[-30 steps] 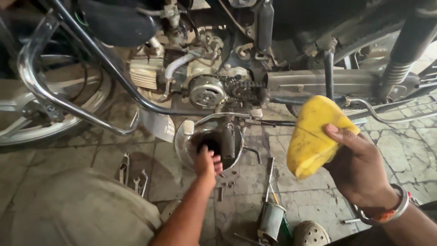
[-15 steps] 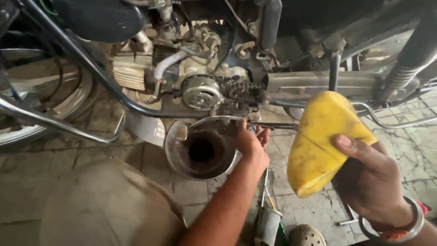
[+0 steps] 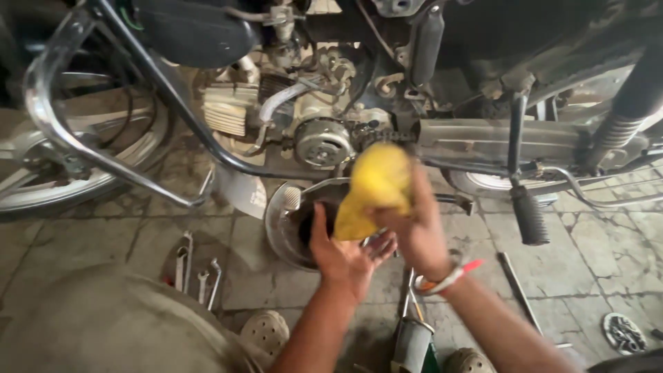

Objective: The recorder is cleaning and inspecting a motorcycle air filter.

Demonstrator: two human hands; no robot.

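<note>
Below the motorcycle engine (image 3: 321, 141), on the tiled floor (image 3: 608, 255), sits a round metal drain pan (image 3: 283, 231) with dark oil in its middle. My right hand (image 3: 414, 231) wraps its fingers around a yellow oil bottle (image 3: 373, 190), blurred and tipped over the pan. My left hand (image 3: 345, 255) is beneath the bottle at the pan's near edge, palm up, fingers spread and loose, holding nothing that I can make out. Wrenches (image 3: 193, 266) lie on the floor just left of the pan, and the footpeg (image 3: 528, 214) hangs to the right
</note>
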